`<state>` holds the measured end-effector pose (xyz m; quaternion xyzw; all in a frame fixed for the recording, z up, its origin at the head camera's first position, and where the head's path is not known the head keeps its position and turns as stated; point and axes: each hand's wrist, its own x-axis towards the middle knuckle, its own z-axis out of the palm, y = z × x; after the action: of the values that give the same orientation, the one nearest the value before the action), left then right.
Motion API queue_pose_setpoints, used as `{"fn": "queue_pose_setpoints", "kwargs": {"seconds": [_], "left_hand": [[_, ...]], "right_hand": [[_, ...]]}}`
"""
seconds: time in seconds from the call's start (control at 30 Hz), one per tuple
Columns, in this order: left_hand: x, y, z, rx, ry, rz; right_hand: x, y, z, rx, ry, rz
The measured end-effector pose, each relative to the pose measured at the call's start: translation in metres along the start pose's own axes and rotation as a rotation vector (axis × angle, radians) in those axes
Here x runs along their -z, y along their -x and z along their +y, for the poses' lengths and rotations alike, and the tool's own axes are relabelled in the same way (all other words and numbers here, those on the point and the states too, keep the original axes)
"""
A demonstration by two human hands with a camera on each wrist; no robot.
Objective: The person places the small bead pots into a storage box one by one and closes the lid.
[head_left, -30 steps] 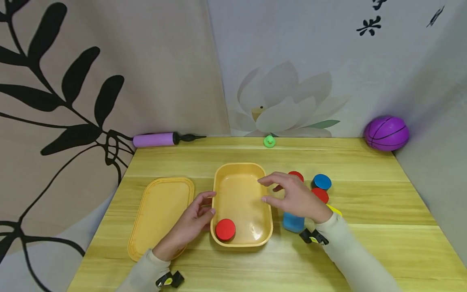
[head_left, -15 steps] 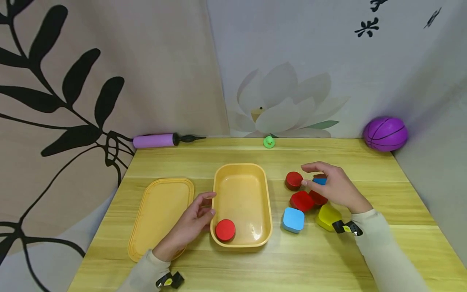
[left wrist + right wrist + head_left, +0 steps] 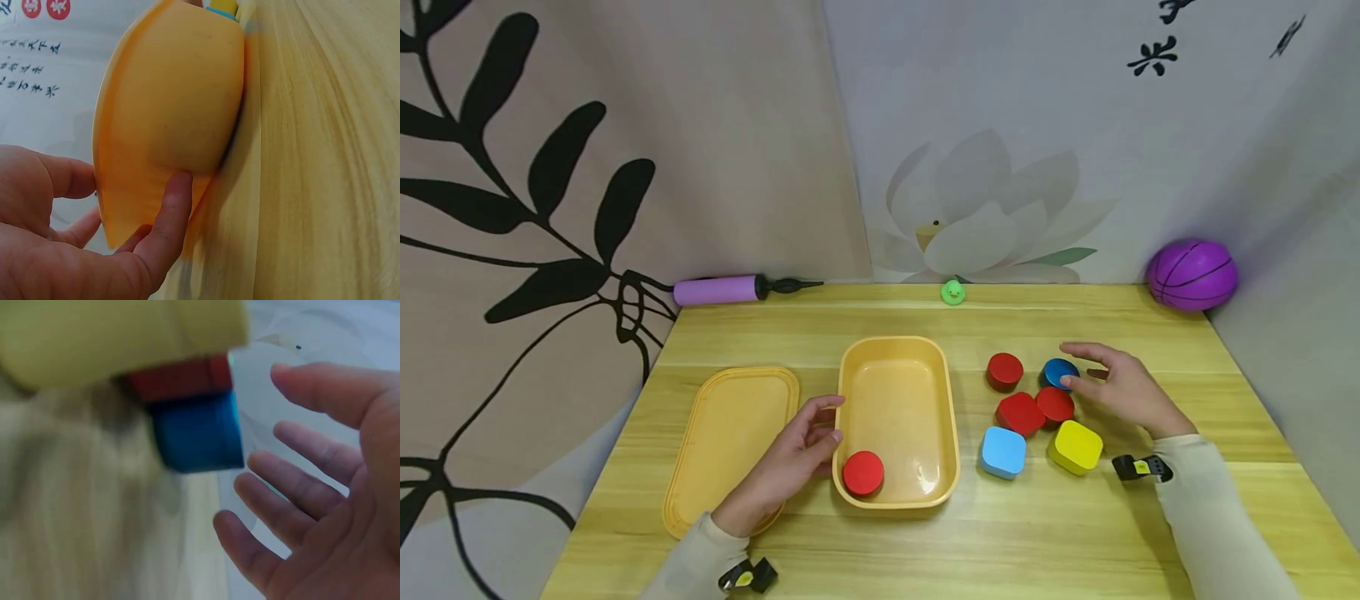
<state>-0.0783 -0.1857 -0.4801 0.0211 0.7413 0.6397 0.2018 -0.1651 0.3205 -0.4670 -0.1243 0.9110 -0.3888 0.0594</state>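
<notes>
My left hand [image 3: 793,458] rests against the left side of a yellow-orange plastic box [image 3: 951,417]. In the left wrist view, the fingers [image 3: 177,200] touch the box's outer wall [image 3: 169,94] and rim. One round red block [image 3: 863,473] lies inside the box, near its front left corner. My right hand [image 3: 1123,387] hovers beside a round blue block [image 3: 1054,373], fingers spread and holding nothing. In the right wrist view, a gap shows between those fingers and the blue block [image 3: 200,434]. Near it lie red blocks [image 3: 1004,372], a light blue block [image 3: 1002,452] and a yellow block [image 3: 1077,447].
A matching flat lid [image 3: 737,442] lies left of the box, partly under my left forearm. Along the back edge of the wooden table [image 3: 910,550] are a purple hand pump [image 3: 715,289], a small green duck [image 3: 952,292] and a purple ball [image 3: 1192,276].
My right hand has moved right, from above the box's right rim to beside the round blue block, uncovering the blocks. My left hand has stayed at the box.
</notes>
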Motion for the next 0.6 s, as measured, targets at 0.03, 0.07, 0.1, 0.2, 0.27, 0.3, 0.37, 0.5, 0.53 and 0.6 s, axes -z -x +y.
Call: {"fn": "queue_pose_setpoints", "kwargs": {"seconds": [0.03, 0.07, 0.1, 0.2, 0.27, 0.3, 0.37, 0.5, 0.53, 0.6], "left_hand": [[0.000, 0.000, 0.000, 0.002, 0.000, -0.001], [0.000, 0.000, 0.000, 0.004, -0.002, 0.000], [0.000, 0.001, 0.000, 0.006, -0.003, 0.001], [0.001, 0.001, 0.002, 0.005, -0.004, -0.002], [0.001, 0.002, 0.003, 0.009, -0.001, 0.002], [0.001, 0.002, 0.003, 0.010, 0.002, 0.002], [0.001, 0.002, 0.003, 0.010, 0.006, 0.002], [0.001, 0.002, 0.003, 0.006, 0.003, -0.006], [0.002, 0.002, 0.003, 0.004, 0.002, -0.009], [0.002, 0.002, 0.004, 0.000, 0.001, -0.013]], "right_hand": [[0.000, 0.000, 0.002, 0.002, -0.012, -0.016], [0.000, 0.000, 0.004, 0.002, -0.027, -0.035], [0.000, 0.001, 0.006, 0.001, -0.042, -0.054], [-0.001, 0.001, 0.011, -0.006, -0.082, -0.100], [-0.001, 0.000, 0.014, -0.014, -0.098, -0.119], [-0.002, 0.000, 0.015, -0.019, -0.100, -0.124], [-0.003, -0.001, 0.016, -0.025, -0.099, -0.130], [-0.004, -0.003, 0.018, -0.045, -0.093, -0.138], [-0.005, -0.003, 0.018, -0.051, -0.092, -0.139], [-0.005, -0.003, 0.019, -0.062, -0.092, -0.141]]}}
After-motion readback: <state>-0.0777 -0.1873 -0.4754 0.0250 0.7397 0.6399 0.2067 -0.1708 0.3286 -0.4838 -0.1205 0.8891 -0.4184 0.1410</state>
